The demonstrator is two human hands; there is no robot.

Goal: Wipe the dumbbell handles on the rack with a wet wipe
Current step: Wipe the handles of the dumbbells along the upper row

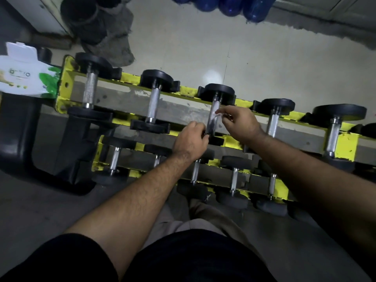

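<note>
You are working at the yellow rack [345, 143], on the 3rd dumbbell handle [213, 117] counting from the wipes pack [26, 78] along the rack's upper tier; that handle is running away from you, its long axis crossing the rack's rails from the near black head to the far one. The wet wipe [213, 119] is lying draped over this handle, thin and half see-through, so its edges are hard to make out. Your left hand [190, 139] is pinching the wipe's near end, low on the handle; your right hand [239, 124] is pinching its far end with thumb and fingertips, higher up the handle. Both grips are closed on the wipe, 1 on each side of the bar, and the two hands are about equally near it. Since the handle is pointing straight away from you, the coming stroke is probably calling for a pull back and forth across the bar or a slide along its length. 2 handles farther from the pack, and 5 on the rack's lower tier, are likely waiting.
</note>
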